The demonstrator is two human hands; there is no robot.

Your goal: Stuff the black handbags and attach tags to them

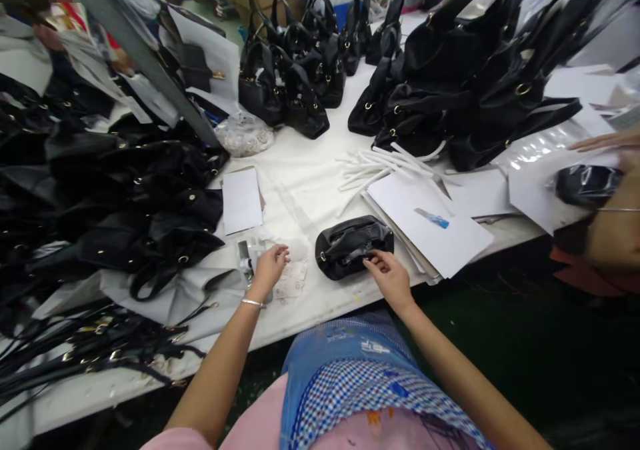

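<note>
A small black handbag (343, 240) lies on the white table in front of me. My right hand (391, 278) pinches the strap or edge on its near right side. To the left of the bag, my left hand (271, 270) hovers beside a tape dispenser (245, 258). Its fingers are bent with the tips close together, and whatever they may hold is too small to make out. Under and beside that hand lies a thin printed sheet (291, 280) on the tabletop.
Black bags (125, 190) are heaped at left, with straps (100, 343) below. More handbags (300, 70) stand at the back. White tubes (375, 167), paper sheets (425, 217) and a blue-handled cutter (433, 218) lie at right. A co-worker's arm (613, 230) is at far right.
</note>
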